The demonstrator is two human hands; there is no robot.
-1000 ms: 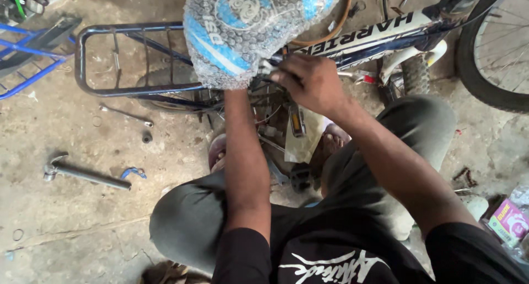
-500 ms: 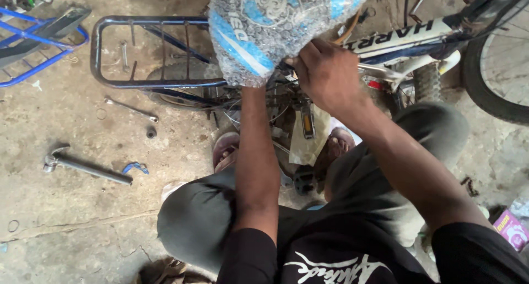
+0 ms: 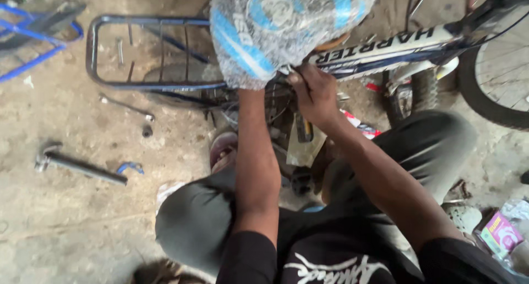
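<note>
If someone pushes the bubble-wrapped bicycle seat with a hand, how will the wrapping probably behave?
The bubble wrap looks soft and crinkled, so it would probably dent and slide a little over the seat beneath. It bunches loosely at the lower edge, where the right hand grips near it, so it may tug free easily. The left hand is hidden behind the wrap.

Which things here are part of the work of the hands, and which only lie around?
In the work: bubble-wrapped saddle; bicycle frame; right hand; left hand, hidden under the wrap.

Lying about: long wrench; thin spanner; pink box; blue rack.
</note>
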